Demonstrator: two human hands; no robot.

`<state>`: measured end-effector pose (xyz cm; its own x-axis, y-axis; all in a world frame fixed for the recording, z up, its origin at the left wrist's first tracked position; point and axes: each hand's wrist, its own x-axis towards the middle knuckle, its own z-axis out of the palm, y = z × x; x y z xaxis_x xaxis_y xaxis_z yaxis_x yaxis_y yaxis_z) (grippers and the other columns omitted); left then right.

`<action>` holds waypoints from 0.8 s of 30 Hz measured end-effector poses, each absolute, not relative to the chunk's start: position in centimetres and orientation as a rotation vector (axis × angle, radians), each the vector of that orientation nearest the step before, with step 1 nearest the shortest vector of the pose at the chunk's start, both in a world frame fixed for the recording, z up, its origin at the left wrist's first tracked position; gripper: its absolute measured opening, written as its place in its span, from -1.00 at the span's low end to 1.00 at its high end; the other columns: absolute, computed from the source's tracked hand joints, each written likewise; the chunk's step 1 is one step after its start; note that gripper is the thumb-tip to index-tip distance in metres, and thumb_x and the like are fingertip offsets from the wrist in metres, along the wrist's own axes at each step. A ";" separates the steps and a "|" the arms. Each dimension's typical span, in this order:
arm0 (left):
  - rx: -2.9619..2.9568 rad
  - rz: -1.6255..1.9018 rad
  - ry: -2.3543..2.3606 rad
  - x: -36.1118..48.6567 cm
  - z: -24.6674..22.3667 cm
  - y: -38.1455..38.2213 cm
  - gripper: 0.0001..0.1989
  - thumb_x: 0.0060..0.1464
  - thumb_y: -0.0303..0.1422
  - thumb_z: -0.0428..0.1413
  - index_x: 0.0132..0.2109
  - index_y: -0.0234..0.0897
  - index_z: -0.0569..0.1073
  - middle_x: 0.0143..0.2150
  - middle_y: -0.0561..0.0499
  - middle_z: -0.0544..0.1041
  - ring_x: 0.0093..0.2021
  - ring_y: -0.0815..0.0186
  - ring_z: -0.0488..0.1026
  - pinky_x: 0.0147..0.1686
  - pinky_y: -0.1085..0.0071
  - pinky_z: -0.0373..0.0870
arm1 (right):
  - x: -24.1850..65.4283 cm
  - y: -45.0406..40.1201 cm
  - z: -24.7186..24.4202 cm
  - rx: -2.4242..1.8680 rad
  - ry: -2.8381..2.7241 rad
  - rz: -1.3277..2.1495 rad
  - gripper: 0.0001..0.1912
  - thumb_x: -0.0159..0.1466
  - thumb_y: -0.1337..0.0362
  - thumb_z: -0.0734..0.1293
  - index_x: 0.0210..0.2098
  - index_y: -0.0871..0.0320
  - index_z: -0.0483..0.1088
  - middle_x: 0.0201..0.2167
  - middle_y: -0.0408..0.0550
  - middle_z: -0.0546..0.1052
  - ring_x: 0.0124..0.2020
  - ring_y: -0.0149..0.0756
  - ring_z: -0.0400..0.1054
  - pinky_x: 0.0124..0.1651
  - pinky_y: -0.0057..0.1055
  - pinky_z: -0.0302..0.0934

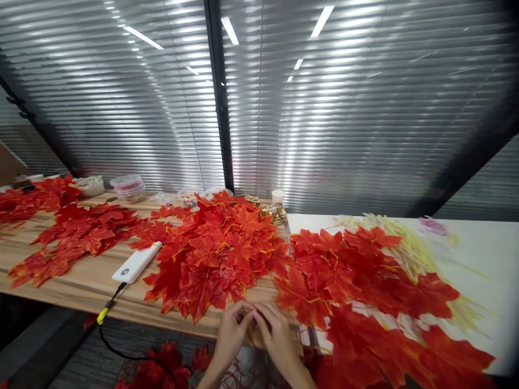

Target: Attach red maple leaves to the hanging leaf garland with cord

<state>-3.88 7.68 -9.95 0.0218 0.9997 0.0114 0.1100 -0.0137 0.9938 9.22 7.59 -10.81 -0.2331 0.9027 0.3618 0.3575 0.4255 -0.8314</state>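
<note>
Both hands meet at the front edge of the wooden table [77, 275], fingertips together. My left hand [236, 326] has its thumb and fingers pinched; what lies between them is too small to make out. My right hand [271, 324] pinches at the same spot, touching the left fingertips. Thin reddish strands hang just below the hands. Right behind them rises a large heap of red artificial maple leaves [227, 243] with yellow stems. More red leaves [348, 265] spread to the right of my hands.
A white power bank [137, 263] with a black cable lies left. Clear plastic tubs [128, 187], a paper cup [278, 196] and gold wrappers [274, 213] stand along the back. Pale yellow strips [409, 246] lie on the white table [478, 254]. Red leaves [162, 367] lie below the table edge.
</note>
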 end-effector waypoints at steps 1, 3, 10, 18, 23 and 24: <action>1.314 1.142 1.274 -3.9 -10.1 7.7 -0.89 -0.03 -0.37 0.10 -0.40 -0.34 0.45 -0.46 -0.02 0.51 -0.41 0.29 0.44 -0.37 0.44 0.35 | 9.2 7.4 -11.0 -1.081 -1.778 0.791 -0.75 0.29 0.38 0.12 -0.15 0.18 0.38 -0.24 -0.02 0.43 -0.19 -0.32 0.32 -0.11 -0.43 0.23; 1.319 1.121 1.280 -4.1 -10.4 7.9 -0.87 -0.03 -0.34 0.10 -0.41 -0.34 0.45 -0.48 0.00 0.49 -0.43 0.31 0.42 -0.40 0.45 0.34 | 9.2 7.2 -11.1 -1.085 -1.748 0.809 -0.77 0.28 0.39 0.13 -0.18 0.18 0.39 -0.26 -0.03 0.45 -0.22 -0.33 0.34 -0.14 -0.47 0.22; 1.238 0.963 1.214 -5.0 -10.2 8.3 -0.71 -0.02 -0.16 0.09 -0.46 -0.33 0.37 -0.66 0.10 0.38 -0.65 0.40 0.34 -0.60 0.51 0.28 | 9.5 7.4 -10.4 -1.090 -1.729 0.831 -0.81 0.23 0.40 0.19 -0.37 0.17 0.44 -0.45 -0.09 0.47 -0.41 -0.33 0.37 -0.33 -0.52 0.19; 1.255 1.043 1.264 -6.1 -8.7 8.1 -0.70 0.00 -0.12 0.06 -0.45 -0.30 0.36 -0.64 0.10 0.40 -0.65 0.38 0.36 -0.62 0.50 0.30 | 9.8 7.1 -10.8 -1.120 -1.750 0.854 -0.82 0.24 0.30 0.22 -0.41 0.15 0.44 -0.46 -0.11 0.48 -0.41 -0.31 0.38 -0.33 -0.53 0.19; 1.556 1.449 1.746 -9.9 -3.9 11.5 -0.75 0.04 -0.21 0.05 -0.24 -0.28 0.46 -0.34 -0.03 0.53 -0.34 0.26 0.45 -0.33 0.42 0.36 | 10.2 7.1 -11.4 -1.142 -1.694 0.907 -0.75 0.28 0.21 0.16 -0.37 0.16 0.41 -0.55 -0.12 0.44 -0.51 -0.34 0.34 -0.40 -0.53 0.19; 1.647 1.472 1.811 -10.6 -3.0 12.7 -0.75 0.06 -0.22 0.03 -0.21 -0.27 0.46 -0.28 -0.05 0.53 -0.28 0.24 0.45 -0.27 0.39 0.35 | 10.2 7.1 -11.5 -1.136 -1.675 0.941 -0.73 0.29 0.20 0.15 -0.37 0.17 0.41 -0.56 -0.12 0.43 -0.52 -0.35 0.34 -0.41 -0.54 0.19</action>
<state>-10.62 12.66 -3.00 -0.3081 0.8611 0.4044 0.5717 -0.1722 0.8022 10.25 7.12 -11.55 -0.1959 0.9492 0.2462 0.2838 0.2952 -0.9123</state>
